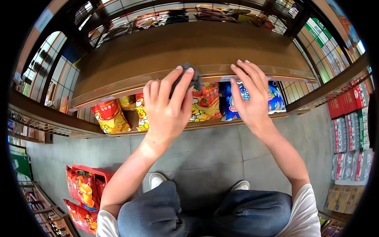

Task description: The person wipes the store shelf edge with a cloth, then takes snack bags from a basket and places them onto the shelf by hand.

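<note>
A brown shelf board [189, 43] spans the view, with a clear strip along its front edge. My left hand [167, 98] is closed on a dark grey cloth [193, 79], which it presses against that edge. To the right, my right hand [250, 91] rests at the same edge with its fingers spread and nothing in it. Below the board stand red and yellow snack bags [111, 116], partly hidden by my left hand, and blue snack bags [276, 98], partly behind my right hand.
On the grey floor [213, 146] at the lower left is a red basket [104, 173] with red snack bags [83, 187]. Packs of bottles [341, 168] and boxes [341, 197] are stacked at the right. Dark packages [177, 15] lie behind the board.
</note>
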`<state>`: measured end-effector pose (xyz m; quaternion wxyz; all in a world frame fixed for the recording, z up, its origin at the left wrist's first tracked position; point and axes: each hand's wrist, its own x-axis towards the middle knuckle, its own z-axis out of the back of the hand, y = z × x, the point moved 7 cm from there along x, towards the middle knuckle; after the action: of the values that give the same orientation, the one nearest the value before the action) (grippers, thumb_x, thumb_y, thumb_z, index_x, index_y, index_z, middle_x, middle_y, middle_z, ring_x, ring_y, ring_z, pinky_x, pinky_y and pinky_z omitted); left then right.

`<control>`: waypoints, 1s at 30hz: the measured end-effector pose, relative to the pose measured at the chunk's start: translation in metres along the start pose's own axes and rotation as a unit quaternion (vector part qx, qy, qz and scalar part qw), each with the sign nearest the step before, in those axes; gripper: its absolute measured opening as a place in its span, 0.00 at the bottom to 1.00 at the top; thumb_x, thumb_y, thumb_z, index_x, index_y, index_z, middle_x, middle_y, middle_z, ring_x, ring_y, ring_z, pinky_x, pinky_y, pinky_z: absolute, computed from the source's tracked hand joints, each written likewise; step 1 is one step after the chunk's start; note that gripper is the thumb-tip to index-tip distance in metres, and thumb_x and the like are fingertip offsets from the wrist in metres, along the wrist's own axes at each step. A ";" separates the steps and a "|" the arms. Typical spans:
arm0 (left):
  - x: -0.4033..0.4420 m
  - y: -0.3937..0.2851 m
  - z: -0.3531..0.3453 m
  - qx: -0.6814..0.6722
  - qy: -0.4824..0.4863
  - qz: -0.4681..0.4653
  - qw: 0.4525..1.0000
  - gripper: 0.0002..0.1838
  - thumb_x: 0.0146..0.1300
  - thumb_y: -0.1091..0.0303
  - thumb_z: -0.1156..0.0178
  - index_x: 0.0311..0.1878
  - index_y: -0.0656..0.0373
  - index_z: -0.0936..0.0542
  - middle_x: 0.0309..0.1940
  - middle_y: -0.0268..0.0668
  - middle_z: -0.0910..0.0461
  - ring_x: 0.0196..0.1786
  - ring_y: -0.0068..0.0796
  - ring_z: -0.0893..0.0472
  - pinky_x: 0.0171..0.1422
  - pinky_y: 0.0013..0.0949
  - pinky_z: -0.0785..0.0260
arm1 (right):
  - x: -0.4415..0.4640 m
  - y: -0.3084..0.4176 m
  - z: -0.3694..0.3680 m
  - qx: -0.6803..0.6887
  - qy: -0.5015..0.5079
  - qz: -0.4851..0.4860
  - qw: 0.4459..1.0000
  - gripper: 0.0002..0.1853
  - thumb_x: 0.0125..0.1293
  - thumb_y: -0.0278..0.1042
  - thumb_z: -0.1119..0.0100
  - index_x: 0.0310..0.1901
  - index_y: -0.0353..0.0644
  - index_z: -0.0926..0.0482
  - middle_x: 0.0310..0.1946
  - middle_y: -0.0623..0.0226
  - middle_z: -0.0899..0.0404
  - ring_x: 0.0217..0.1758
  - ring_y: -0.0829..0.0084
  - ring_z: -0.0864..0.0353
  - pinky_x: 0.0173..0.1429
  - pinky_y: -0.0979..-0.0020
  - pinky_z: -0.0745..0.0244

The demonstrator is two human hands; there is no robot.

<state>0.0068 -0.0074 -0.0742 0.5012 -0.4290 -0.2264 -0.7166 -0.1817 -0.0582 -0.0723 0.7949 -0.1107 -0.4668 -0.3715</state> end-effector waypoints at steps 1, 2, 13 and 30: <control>0.001 -0.001 0.002 0.008 0.003 0.002 1.000 0.25 0.54 0.75 0.30 0.58 0.52 0.17 0.55 0.34 0.20 0.44 0.36 0.23 0.52 0.39 0.33 | 0.002 0.002 0.001 -0.019 0.003 0.014 1.000 0.19 0.58 0.22 0.32 0.53 0.41 0.16 0.55 0.63 0.19 0.62 0.58 0.23 0.62 0.59 0.29; 0.001 -0.001 0.002 0.005 -0.001 0.003 1.000 0.25 0.54 0.74 0.30 0.59 0.52 0.18 0.55 0.34 0.20 0.44 0.36 0.23 0.52 0.39 0.33 | 0.004 0.003 0.001 -0.030 0.012 0.021 0.999 0.21 0.58 0.24 0.32 0.55 0.40 0.18 0.55 0.63 0.19 0.62 0.59 0.23 0.63 0.58 0.31; -0.001 0.002 -0.001 -0.018 -0.015 0.020 1.000 0.27 0.54 0.74 0.31 0.60 0.49 0.18 0.54 0.32 0.21 0.44 0.36 0.24 0.54 0.41 0.33 | 0.043 0.051 -0.034 0.069 0.236 0.100 0.964 0.25 0.58 0.17 0.40 0.60 0.34 0.25 0.54 0.53 0.21 0.59 0.51 0.24 0.67 0.55 0.30; 0.002 -0.001 0.004 -0.023 0.009 0.014 1.000 0.25 0.53 0.75 0.32 0.57 0.54 0.18 0.53 0.37 0.20 0.45 0.37 0.21 0.56 0.44 0.29 | 0.034 0.049 -0.033 0.127 0.157 0.053 0.978 0.25 0.55 0.12 0.40 0.57 0.33 0.25 0.52 0.53 0.21 0.56 0.50 0.23 0.63 0.55 0.28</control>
<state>0.0072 -0.0047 -0.0707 0.5030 -0.4373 -0.1997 -0.7183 -0.1164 -0.0580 -0.0540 0.8844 0.0263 -0.3732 -0.2791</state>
